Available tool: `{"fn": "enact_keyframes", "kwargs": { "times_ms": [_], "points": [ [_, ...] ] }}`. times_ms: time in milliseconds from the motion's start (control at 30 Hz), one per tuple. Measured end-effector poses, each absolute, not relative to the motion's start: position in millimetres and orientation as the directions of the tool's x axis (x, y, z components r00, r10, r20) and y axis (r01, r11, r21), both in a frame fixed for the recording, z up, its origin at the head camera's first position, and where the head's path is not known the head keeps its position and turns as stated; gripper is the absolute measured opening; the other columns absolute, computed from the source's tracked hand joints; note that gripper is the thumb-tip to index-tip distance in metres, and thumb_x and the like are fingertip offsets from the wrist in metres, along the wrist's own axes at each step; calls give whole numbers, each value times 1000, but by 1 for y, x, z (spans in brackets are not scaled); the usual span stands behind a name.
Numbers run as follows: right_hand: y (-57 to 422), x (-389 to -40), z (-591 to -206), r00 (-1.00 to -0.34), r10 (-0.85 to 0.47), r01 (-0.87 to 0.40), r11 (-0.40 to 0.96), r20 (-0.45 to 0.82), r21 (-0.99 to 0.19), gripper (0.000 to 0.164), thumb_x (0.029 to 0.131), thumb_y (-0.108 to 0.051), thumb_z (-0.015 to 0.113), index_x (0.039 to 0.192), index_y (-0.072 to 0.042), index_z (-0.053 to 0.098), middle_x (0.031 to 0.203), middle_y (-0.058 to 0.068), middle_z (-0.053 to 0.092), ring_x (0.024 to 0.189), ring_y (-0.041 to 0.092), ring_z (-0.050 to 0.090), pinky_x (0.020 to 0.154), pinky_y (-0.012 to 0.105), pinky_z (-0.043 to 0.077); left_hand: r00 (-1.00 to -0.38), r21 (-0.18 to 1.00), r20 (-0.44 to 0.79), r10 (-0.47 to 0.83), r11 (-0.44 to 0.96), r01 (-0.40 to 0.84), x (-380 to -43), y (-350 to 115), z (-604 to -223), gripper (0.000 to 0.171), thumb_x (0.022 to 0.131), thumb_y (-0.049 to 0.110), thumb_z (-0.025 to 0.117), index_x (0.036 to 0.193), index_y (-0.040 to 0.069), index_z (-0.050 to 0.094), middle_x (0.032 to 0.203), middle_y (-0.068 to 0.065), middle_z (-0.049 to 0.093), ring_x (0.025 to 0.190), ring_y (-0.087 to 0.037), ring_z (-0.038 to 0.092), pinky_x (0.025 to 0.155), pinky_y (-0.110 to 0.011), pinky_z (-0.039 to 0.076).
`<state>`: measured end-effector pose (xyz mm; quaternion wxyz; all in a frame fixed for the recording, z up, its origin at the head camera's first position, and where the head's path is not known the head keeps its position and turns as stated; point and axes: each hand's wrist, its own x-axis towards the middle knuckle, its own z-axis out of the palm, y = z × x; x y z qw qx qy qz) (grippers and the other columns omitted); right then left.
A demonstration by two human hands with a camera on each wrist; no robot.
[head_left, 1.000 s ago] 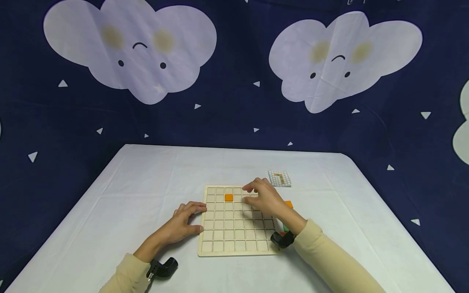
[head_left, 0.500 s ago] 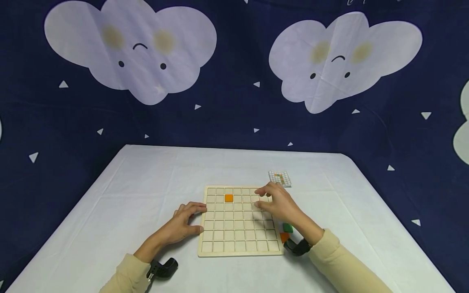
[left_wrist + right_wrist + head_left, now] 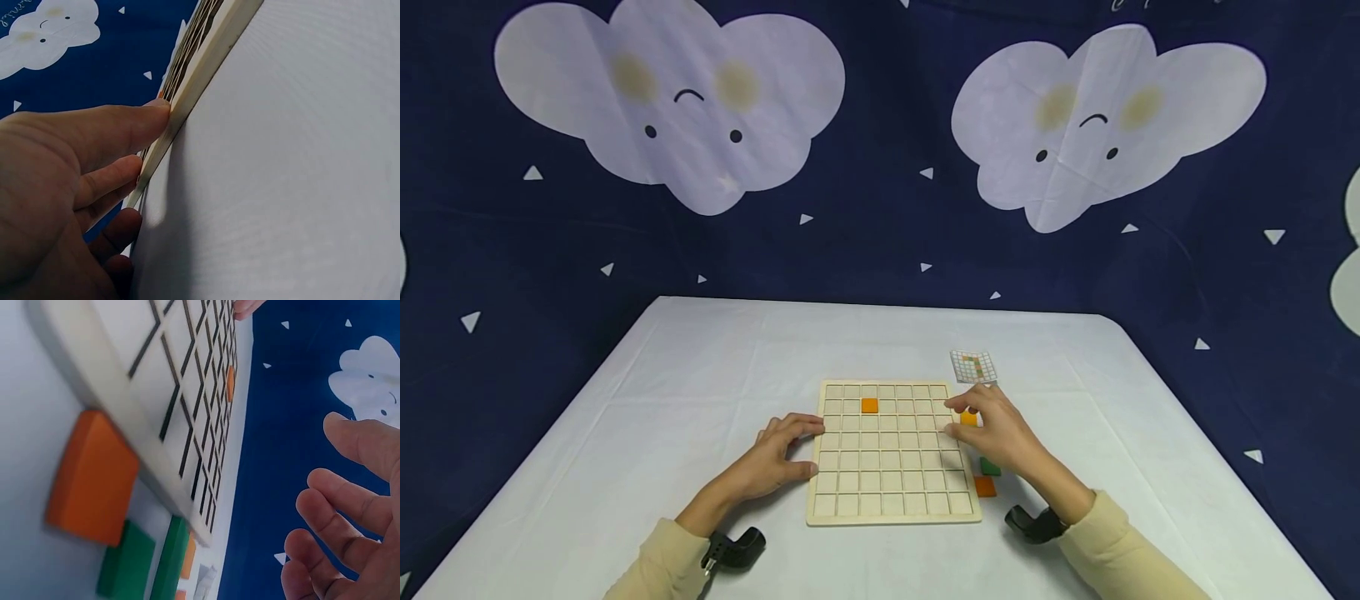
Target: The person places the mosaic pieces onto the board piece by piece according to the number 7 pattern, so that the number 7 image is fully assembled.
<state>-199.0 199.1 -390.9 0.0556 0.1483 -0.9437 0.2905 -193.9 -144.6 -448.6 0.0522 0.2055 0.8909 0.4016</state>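
A pale wooden grid board (image 3: 880, 482) lies on the table, with an orange square tile (image 3: 869, 406) in one cell of its second row from the back. My left hand (image 3: 767, 462) rests at the board's left edge; in the left wrist view the thumb (image 3: 125, 128) and fingers touch that edge. Over the right edge hovers my right hand (image 3: 1003, 427), thumb and fingers apart and holding nothing. Near it, outside the board, lie a yellow-orange tile (image 3: 968, 419), a green tile (image 3: 990, 467) and a red-orange tile (image 3: 985, 487). Another green tile (image 3: 170, 562) shows in the right wrist view.
A small card (image 3: 973, 367) printed with a coloured grid pattern lies behind the board's right corner. White cloth covers the table (image 3: 625, 450). A dark blue cloth (image 3: 880, 233) with clouds hangs behind it. Each wrist wears a black camera (image 3: 1036, 525).
My right hand has moved right, from above the board to its right edge, uncovering the loose tiles there. The left hand and the tile on the board stay put.
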Motion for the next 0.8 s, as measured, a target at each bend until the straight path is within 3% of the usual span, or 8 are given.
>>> {"fn": "enact_keyframes", "kwargs": {
  "times_ms": [800],
  "points": [
    [229,-179,-402,-964,-194,-262,819,184,-511,32,77,-25,76,106,-14,71,94,-4,62,90,15,46,74,28,38,-920,751,50,389,593,292,-193,-143,-446,51,77,16,75,125,14,58,139,0,48,108,-14,38,92,-40,23]
  ]
}}
